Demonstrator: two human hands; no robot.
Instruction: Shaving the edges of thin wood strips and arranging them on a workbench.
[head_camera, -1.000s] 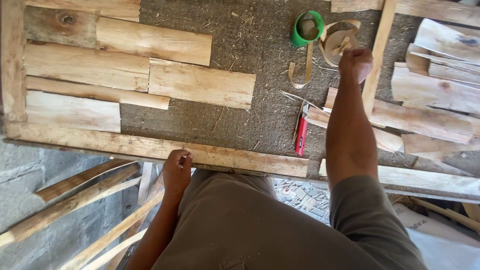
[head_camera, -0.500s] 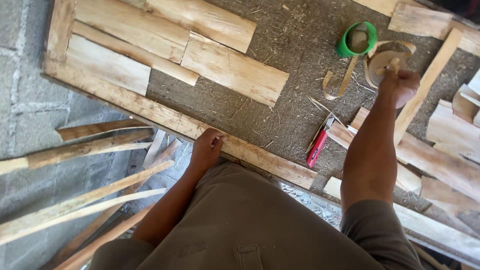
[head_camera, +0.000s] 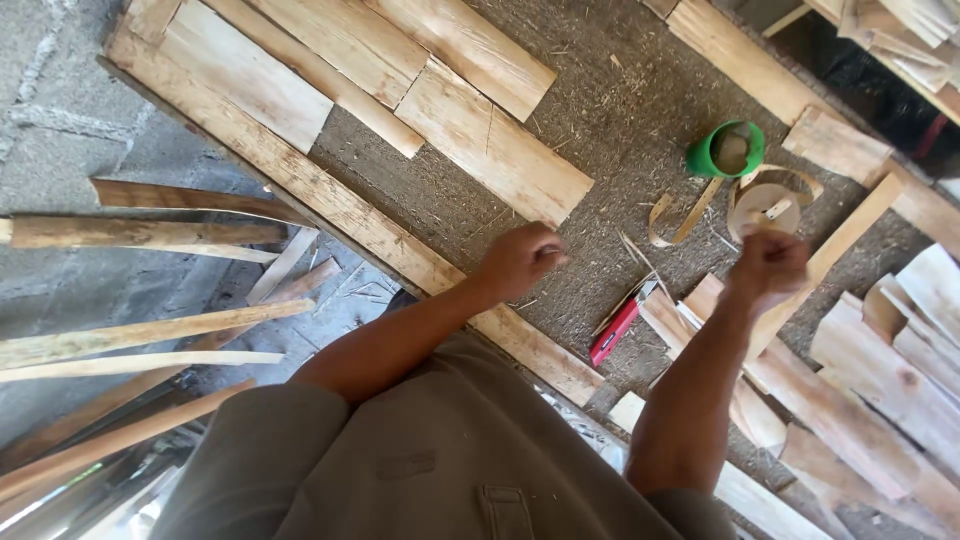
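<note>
My left hand (head_camera: 520, 258) is curled into a fist just above the long plank (head_camera: 400, 255) that edges a rough work surface; nothing shows in it. My right hand (head_camera: 765, 265) is also closed, raised just in front of a curled roll of thin wood strip (head_camera: 765, 200). I cannot see anything inside its fingers. A green cup (head_camera: 725, 150) stands beyond the roll. A red-handled tool (head_camera: 615, 330) lies on the surface between my two hands.
Flat wooden boards (head_camera: 480, 140) lie side by side at the upper left of the surface. Loose offcuts (head_camera: 890, 370) are piled at the right. Long rough poles (head_camera: 140, 330) lie on the concrete floor to the left, below the edge.
My left hand has lifted off the edge plank and moved up over the surface. My right hand has drawn back a little from the curled strip. The view has tilted.
</note>
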